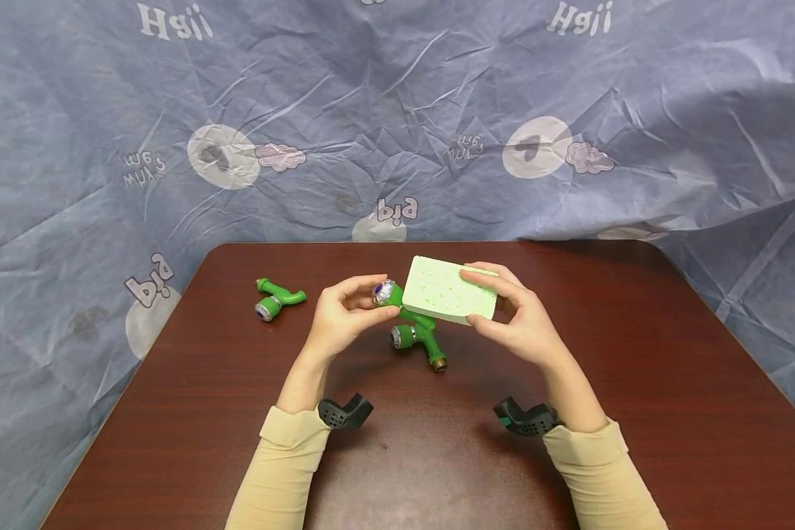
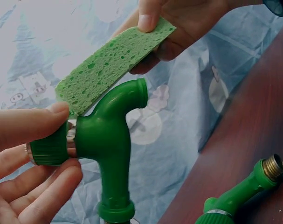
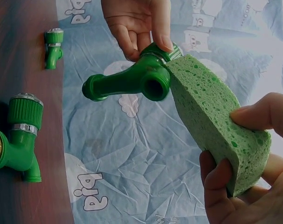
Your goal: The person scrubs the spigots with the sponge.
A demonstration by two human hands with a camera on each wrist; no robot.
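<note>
The person's left hand (image 1: 338, 315) pinches the ribbed knob (image 2: 48, 148) of a green water tap (image 2: 108, 140) between thumb and fingers, holding it up over the table (image 1: 384, 456), while the right hand (image 1: 526, 324) grips a light-green sponge (image 1: 445, 291) by its far end. The sponge's free end lies at the metal collar (image 2: 71, 133), right by the left thumb. For rubbing here, a firm pinch on the knob would probably stop the tap twisting, and a light, even stroke from collar toward spout (image 2: 128, 95) seems best; tilting the sponge so a corner meets the groove should reach more than its flat face. Whether the sponge presses the collar or merely overlaps it is hard to tell. In the head view it hides much of the held tap, whose lower end is cut off in the left wrist view. A second tap (image 1: 427, 342) on the table is cropped in both wrist views; a third (image 1: 280, 296) lies farther left.
</note>
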